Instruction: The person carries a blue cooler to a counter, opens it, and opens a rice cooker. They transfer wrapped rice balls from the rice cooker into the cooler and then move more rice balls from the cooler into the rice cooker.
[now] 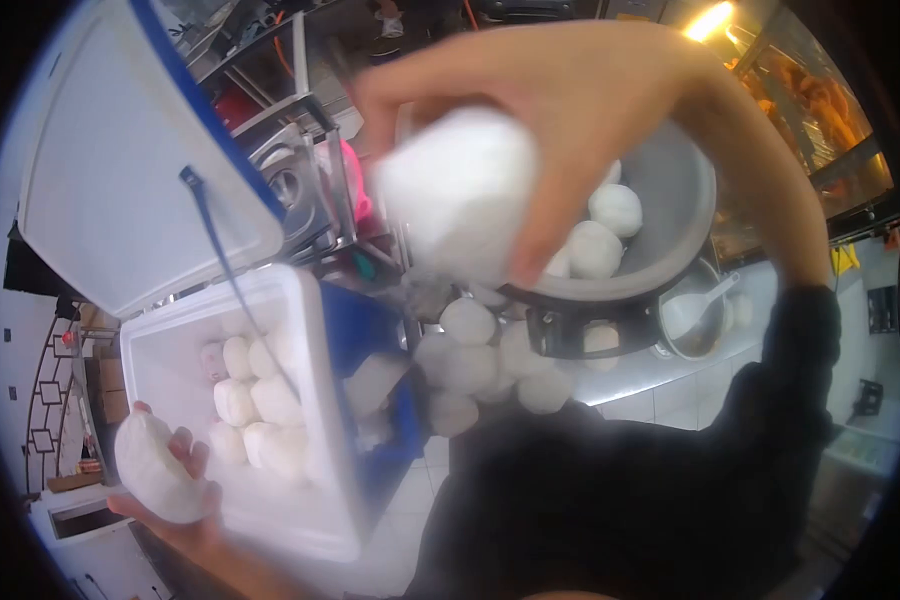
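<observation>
My right hand (600,110) is raised close to the camera, its fingers curled round a white, rounded lump that looks like a steamed bun (460,190). Both are blurred by motion. At lower left, my left hand (195,525) holds another white bun (155,468), cupped by the fingers beside the cooler box. More white buns (260,400) lie piled inside the open white and blue cooler (335,440). Behind my right hand, several round white buns (595,248) sit in a large grey pot (685,190), partly hidden by the hand. Another heap of white buns (470,365) lies between cooler and pot.
The cooler's lid (130,150) stands raised, with a strap across the opening. A white ladle (705,305) rests in a small pot right of the large one. Metal shelving and a pink item (345,180) are behind. A lit glass cabinet (820,110) stands at upper right.
</observation>
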Demonstrator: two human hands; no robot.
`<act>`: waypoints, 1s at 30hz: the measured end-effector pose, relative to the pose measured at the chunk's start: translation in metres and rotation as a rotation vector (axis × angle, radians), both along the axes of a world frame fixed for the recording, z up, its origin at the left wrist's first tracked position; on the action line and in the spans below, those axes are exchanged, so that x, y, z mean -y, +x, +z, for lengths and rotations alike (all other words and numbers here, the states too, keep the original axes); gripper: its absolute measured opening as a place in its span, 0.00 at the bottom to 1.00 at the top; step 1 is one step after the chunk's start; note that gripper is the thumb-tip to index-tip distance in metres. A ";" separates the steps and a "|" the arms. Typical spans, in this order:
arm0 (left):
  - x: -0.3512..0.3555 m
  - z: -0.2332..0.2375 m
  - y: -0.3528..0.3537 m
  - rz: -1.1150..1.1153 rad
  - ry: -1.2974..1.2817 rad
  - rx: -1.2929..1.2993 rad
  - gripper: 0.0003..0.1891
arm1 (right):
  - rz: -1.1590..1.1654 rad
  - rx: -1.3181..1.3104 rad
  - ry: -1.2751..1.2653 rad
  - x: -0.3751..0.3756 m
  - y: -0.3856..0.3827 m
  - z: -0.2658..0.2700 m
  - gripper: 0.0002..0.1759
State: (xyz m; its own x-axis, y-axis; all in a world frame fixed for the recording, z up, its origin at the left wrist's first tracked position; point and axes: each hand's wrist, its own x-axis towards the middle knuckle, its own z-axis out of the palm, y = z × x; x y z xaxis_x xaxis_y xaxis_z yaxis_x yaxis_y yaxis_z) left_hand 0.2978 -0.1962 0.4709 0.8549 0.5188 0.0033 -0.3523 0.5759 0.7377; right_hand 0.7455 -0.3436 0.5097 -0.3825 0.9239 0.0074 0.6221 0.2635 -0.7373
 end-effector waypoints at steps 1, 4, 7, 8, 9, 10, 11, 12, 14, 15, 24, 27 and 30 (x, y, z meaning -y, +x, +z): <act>-0.001 -0.002 -0.001 0.087 0.114 -0.106 0.46 | -0.076 0.029 -0.079 0.014 0.020 -0.010 0.42; 0.000 -0.001 0.013 0.265 0.254 -0.313 0.44 | -0.268 0.241 -0.346 0.030 0.060 -0.049 0.51; 0.011 -0.006 0.041 0.361 0.457 -0.463 0.42 | -0.217 0.428 -0.478 0.022 0.101 -0.123 0.53; 0.015 -0.007 0.050 0.357 0.630 -0.526 0.42 | -0.218 0.422 -0.481 0.015 0.111 -0.144 0.53; 0.021 -0.004 0.061 0.351 0.630 -0.530 0.42 | -0.117 0.411 -0.564 0.008 0.119 -0.163 0.54; 0.029 0.001 0.073 0.284 0.687 -0.598 0.43 | -0.013 0.402 -0.645 0.003 0.121 -0.176 0.55; 0.032 0.004 0.080 0.218 0.743 -0.665 0.45 | -0.014 0.399 -0.647 -0.001 0.123 -0.188 0.55; 0.029 0.004 0.075 0.215 0.743 -0.665 0.45 | 0.039 0.385 -0.696 -0.008 0.124 -0.197 0.55; 0.020 0.003 0.049 0.213 0.847 -0.939 0.45 | 0.089 0.374 -0.747 -0.019 0.124 -0.208 0.56; 0.018 -0.002 0.045 0.211 0.848 -0.936 0.45 | 0.110 0.412 -0.681 -0.022 0.124 -0.213 0.55; 0.007 -0.010 0.108 0.267 0.684 -0.941 0.36 | 0.020 0.391 -0.616 -0.011 0.121 -0.207 0.49; 0.028 0.002 0.184 0.001 0.632 -0.815 0.35 | -0.036 0.381 -0.651 -0.012 0.131 -0.189 0.38; 0.061 0.014 0.261 -0.106 0.558 -0.724 0.33 | -0.204 0.258 -0.425 -0.004 0.135 -0.128 0.25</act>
